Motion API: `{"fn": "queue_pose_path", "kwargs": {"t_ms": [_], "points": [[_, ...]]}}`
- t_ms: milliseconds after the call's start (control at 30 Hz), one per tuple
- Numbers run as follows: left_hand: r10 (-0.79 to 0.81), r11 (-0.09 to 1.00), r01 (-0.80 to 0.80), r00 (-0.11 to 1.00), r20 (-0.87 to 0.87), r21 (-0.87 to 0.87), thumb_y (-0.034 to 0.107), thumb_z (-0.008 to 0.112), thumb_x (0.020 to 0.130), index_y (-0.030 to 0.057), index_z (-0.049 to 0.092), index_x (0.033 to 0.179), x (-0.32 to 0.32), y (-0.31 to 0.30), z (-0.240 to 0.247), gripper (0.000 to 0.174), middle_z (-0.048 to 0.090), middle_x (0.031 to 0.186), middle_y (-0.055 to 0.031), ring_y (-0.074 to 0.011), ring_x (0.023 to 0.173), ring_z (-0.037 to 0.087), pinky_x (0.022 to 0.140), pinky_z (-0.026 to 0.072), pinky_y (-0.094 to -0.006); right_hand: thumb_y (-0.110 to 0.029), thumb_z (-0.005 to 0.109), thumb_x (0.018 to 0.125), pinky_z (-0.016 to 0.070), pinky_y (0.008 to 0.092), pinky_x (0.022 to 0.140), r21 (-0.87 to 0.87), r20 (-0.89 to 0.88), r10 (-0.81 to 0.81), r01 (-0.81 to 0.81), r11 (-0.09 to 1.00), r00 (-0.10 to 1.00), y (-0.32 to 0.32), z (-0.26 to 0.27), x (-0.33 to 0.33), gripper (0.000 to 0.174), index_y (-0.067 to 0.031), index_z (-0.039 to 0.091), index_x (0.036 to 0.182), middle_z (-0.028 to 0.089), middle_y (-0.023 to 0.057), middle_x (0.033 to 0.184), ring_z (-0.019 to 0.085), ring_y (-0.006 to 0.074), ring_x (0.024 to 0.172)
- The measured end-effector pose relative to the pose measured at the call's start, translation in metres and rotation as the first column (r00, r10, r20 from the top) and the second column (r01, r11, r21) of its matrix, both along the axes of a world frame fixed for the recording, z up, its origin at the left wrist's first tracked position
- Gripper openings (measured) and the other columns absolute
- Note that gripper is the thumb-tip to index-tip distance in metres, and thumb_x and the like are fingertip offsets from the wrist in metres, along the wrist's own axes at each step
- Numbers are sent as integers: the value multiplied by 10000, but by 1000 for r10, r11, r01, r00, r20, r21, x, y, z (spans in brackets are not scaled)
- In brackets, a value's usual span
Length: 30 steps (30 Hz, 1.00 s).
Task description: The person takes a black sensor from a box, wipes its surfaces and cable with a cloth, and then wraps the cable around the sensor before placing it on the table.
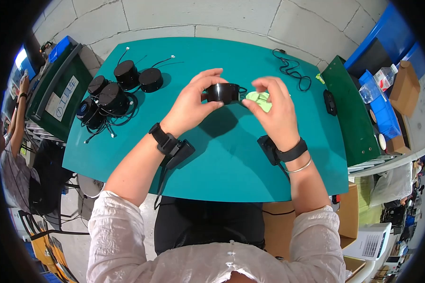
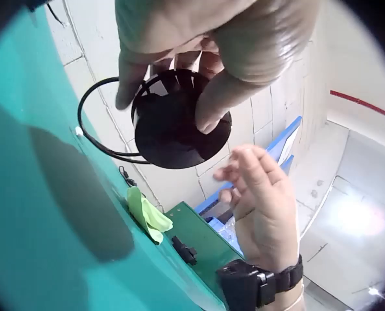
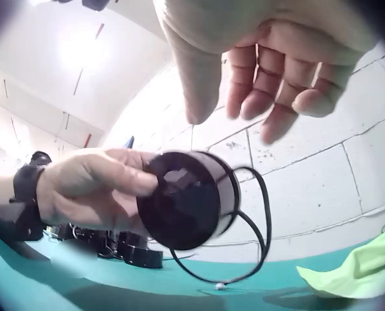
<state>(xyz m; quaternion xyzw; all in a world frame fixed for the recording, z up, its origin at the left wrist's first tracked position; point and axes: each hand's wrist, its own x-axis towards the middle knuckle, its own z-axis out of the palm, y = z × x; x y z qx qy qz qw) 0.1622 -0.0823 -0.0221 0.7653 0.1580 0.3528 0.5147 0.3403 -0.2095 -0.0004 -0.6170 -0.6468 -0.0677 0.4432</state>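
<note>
A round black part point(image 1: 223, 93) with a looped black cable is held above the table by the left hand point(image 1: 190, 104), thumb on one side and fingers on the other. In the left wrist view the same black part point(image 2: 179, 123) shows its dark flat face and the cable point(image 2: 92, 139) looping off one side. The right hand point(image 1: 278, 113) is raised to the right of the part, apart from it, fingers loosely bent and nothing in them. In the right wrist view a small white connector point(image 3: 219, 286) hangs on the cable below the part.
Several black round parts point(image 1: 112, 98) with cables lie at the left of the green table point(image 1: 231, 174). A light green cloth point(image 1: 259, 100) lies behind the right hand. Farther right are a black cable point(image 1: 295, 70), a small black object point(image 1: 330, 103) and a green panel point(image 1: 352, 111).
</note>
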Motion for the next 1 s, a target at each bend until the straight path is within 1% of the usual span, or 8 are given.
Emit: {"fn": "queue_pose_path", "kwargs": {"t_ms": [167,233,267,333,367,433,633,1000], "points": [[-96,991,106,989,-111,88,-53,678,783,34,559,1210,-1,-9,10,451,506,1274,-78,-196,1171,520,993,479,-355,-151,773,747,507,322,799,-30,257,84,-79,996,963,2,-5,2,459,-54,581,1152,609,98,1084,616,248,899],[-78,997,78,997,23,4,-42,704,776,32,563,1200,4,-3,0,453,520,1242,-77,-195,1156,532,974,497,-360,-112,768,763,494,301,840,-329,-170,50,-104,939,984,-2,2,-4,458,-30,567,1167,616,93,1094,617,208,966],[-44,995,58,986,159,-86,-30,729,768,29,566,1190,5,-1,-4,457,534,1211,-77,-194,1142,544,955,516,-365,-112,768,763,494,301,840,-329,-172,50,-105,938,984,1,-3,0,458,-30,567,1167,616,93,1094,617,208,966],[-67,983,96,982,178,-158,-31,730,772,22,560,1195,4,2,-1,459,537,1208,-79,-184,1136,546,966,508,-357,-77,742,804,488,281,871,-84,-656,240,-386,919,715,10,-19,10,434,-18,545,1186,608,69,1089,603,160,1006],[-89,964,135,976,201,-229,-32,731,775,16,554,1200,3,4,0,462,539,1205,-81,-175,1129,547,976,500,-350,-77,742,804,488,281,871,-84,-655,241,-387,918,716,11,-21,11,434,-18,545,1186,608,69,1089,603,160,1006],[-143,945,198,966,214,-262,-33,730,780,23,556,1200,2,4,-1,458,553,1192,-74,-172,1112,556,993,482,-341,-57,715,837,487,286,901,28,-781,337,-510,860,525,13,-22,11,421,-25,523,1210,587,47,1109,587,131,1015],[-184,942,242,952,244,-234,-26,750,762,31,550,1223,1,-5,0,507,557,1210,-66,-167,1141,533,991,464,-338,-21,690,838,464,298,961,49,-837,343,-566,823,426,14,-29,9,424,-48,499,1216,568,44,1152,570,138,1061],[-160,968,200,958,239,-154,4,757,769,20,588,1182,-1,-7,2,446,612,1150,-61,-182,1079,589,991,472,-343,-27,699,835,467,297,941,1,-832,321,-577,816,453,14,-29,10,452,-55,490,1235,568,47,1155,572,145,1055]]}}
